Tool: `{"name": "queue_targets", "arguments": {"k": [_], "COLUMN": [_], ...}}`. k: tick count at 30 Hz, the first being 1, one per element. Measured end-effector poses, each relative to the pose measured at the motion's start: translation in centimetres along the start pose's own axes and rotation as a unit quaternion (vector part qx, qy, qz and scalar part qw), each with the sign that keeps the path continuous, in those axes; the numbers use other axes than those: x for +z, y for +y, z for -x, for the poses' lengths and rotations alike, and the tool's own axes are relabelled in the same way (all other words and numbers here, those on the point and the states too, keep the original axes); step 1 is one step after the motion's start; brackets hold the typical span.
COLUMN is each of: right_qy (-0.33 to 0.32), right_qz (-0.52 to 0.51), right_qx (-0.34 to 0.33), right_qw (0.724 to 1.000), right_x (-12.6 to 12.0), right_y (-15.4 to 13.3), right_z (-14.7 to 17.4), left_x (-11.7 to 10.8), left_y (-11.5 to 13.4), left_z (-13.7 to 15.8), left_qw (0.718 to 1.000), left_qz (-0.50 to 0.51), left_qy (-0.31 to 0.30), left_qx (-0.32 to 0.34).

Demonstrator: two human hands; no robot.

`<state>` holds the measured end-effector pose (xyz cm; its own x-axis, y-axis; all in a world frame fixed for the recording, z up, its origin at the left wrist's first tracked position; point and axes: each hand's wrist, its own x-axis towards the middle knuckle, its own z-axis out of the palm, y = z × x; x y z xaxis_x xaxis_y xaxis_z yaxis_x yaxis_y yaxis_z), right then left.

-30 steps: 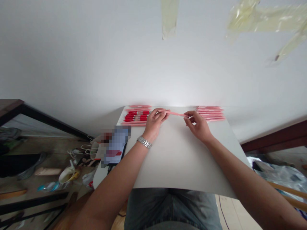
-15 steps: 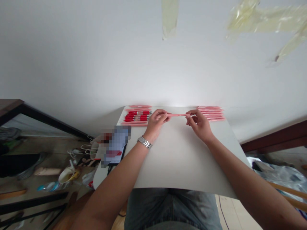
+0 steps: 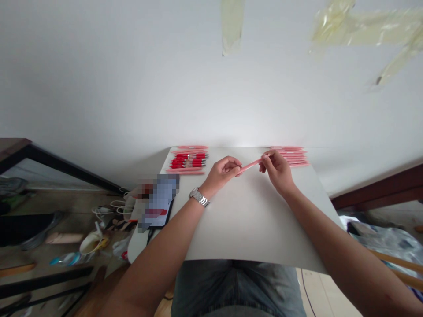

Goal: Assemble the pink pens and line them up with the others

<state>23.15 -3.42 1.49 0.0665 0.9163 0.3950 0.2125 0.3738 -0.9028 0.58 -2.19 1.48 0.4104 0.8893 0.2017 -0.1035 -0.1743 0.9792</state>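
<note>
A slim pink pen (image 3: 250,166) is held in the air above the white table (image 3: 251,220). My left hand (image 3: 223,174), with a silver watch on the wrist, pinches its lower left end. The other end is gripped between the thumb and fingers of my right hand (image 3: 276,171), so the pen tilts up to the right. Several red pens (image 3: 190,163) with clear barrels lie in a row at the table's back left, with pink pens (image 3: 187,171) in front of and behind them. At the back right is a stack of pink pens (image 3: 297,157), partly behind my right hand.
A phone (image 3: 161,200), blurred by pixels, lies at the table's left edge with a cable by it. The wall (image 3: 211,97) rises right behind the table. Clutter and a bucket (image 3: 90,243) stand on the floor to the left; plastic bags (image 3: 386,235) are at the right.
The pen has gone from level to tilted, its left end lower. My left hand has moved slightly right and down; my right hand keeps its hold.
</note>
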Motion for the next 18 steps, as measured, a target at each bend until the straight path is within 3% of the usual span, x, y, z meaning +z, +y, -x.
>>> {"name": "queue_targets", "arguments": {"k": [18], "right_qy": [-0.087], "right_qz": [-0.009], "right_qx": [0.035], "right_qw": [0.996], "right_x": [0.27], "right_y": [0.18], "right_z": [0.43], "left_x": [0.93], "left_y": [0.23], "left_z": [0.51], "left_qw": [0.992], "left_qz": [-0.033], "left_qy": [-0.116], "left_qx": [-0.037]}}
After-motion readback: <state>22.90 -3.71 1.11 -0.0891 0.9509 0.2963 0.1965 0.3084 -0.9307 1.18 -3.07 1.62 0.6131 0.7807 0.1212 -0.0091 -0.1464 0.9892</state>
